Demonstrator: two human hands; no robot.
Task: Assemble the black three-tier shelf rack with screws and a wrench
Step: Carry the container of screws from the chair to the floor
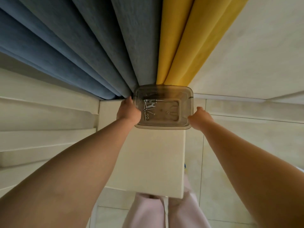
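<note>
1. Nearest the camera, pale pink trouser legs (148,211) stand on a light tiled floor (222,203). Two bare forearms reach away from the viewer.
2. Between the arms lies a cream ledge (153,162), a narrow flat surface running toward the curtains.
3. At the ledge's far end sits a clear plastic tray (184,94). The left hand (128,111) holds its left rim and the right hand (199,117) holds its near right corner. Both hands appear to grip the rim, though the fingers are mostly hidden behind it.
4. Inside the tray, toward its left side, lie a small silver wrench (151,106) and a loose cluster of screws (148,111). A single nut (167,112) sits apart, nearer the middle.
5. Beyond the tray hang blue curtains (74,46) on the left and yellow curtains (177,46) on the right, with a pale wall (255,55) farther right.
6. Risk: the tray's near edge seems to overhang the ledge. Tilting it during a lift would likely slide the loose screws together or spill them onto the floor.
7. Hidden: the black shelf rack is nowhere in view. The screw count is hard to make out.
</note>
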